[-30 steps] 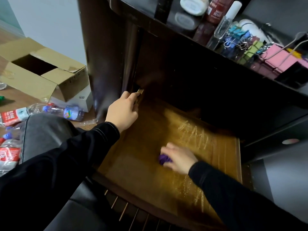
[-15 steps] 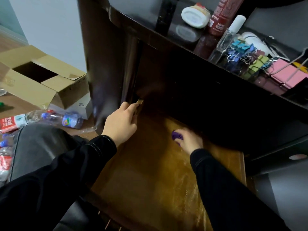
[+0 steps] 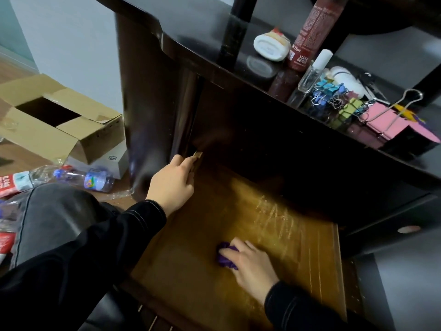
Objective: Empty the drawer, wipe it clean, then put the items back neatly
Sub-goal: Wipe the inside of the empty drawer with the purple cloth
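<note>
Head view, drawer: the drawer (image 3: 191, 235) is pulled out under the desk (image 3: 195, 27), its wooden floor bare.
Head view, left hand: the left hand (image 3: 171, 185) has its fingers curled over the drawer's left rim, beside the cabinet side.
Head view, right hand: the right hand (image 3: 250, 263) has its fingers bent round a bunched purple cloth (image 3: 224, 258), pressed to the floor near the front.
Risk: a hard push could slide the drawer inward and pinch the left fingers; a jolt may tip the binder clips (image 3: 334, 94) off the edge.

Above the front of the drawer (image 3: 191, 254) room is open; the desk top (image 3: 198, 29) overhangs its back.
</note>
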A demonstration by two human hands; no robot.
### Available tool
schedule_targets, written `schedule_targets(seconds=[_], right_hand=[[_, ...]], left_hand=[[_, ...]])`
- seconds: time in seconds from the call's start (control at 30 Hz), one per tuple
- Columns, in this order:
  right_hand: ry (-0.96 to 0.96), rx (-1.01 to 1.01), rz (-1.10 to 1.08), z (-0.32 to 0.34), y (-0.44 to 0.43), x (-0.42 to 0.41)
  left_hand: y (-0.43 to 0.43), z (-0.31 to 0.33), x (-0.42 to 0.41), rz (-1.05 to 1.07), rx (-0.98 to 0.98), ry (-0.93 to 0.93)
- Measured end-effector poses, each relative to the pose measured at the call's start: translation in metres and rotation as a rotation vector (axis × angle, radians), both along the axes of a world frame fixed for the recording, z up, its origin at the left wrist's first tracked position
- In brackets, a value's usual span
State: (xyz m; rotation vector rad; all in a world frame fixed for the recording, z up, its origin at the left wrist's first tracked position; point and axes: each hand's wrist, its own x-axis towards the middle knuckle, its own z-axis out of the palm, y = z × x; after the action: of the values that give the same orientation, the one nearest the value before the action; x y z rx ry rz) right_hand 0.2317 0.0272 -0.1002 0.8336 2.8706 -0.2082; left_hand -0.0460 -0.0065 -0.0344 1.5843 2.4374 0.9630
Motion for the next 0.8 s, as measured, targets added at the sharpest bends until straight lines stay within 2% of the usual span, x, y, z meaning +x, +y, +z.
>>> schedule_targets(seconds=[0.13,0.27,0.33,0.4,0.5,0.57,0.73,0.8], right_hand=[[0.000,0.054,-0.100,0.005,0.027,-0.017],[-0.014,0.185,-0.387,0.007,0.110,-0.052],[-0.014,0.104,-0.605,0.007,0.145,-0.070],[-0.056,0.034,-0.721,0.003,0.160,-0.082],[-0.095,0.136,-0.672,0.010,0.144,-0.081],[-0.043,0.203,-0.564,0.012,0.121,-0.067],[-0.009,0.175,-0.224,-0.003,0.050,-0.018],[-0.001,0.157,-0.193,-0.002,0.050,-0.010]], left_hand=[[-0.001,0.000,-0.001,-0.003,-0.006,-0.005],[0.002,-0.004,-0.003,-0.004,-0.008,-0.003],[0.003,-0.004,-0.003,0.000,-0.011,-0.008],[0.004,-0.004,-0.002,-0.001,-0.013,-0.013],[0.002,-0.001,-0.002,0.000,-0.015,-0.020],[0.001,0.001,-0.001,-0.003,-0.023,-0.016],[0.000,0.002,0.000,-0.010,-0.034,-0.020],[0.000,0.000,0.000,-0.007,-0.029,-0.022]])
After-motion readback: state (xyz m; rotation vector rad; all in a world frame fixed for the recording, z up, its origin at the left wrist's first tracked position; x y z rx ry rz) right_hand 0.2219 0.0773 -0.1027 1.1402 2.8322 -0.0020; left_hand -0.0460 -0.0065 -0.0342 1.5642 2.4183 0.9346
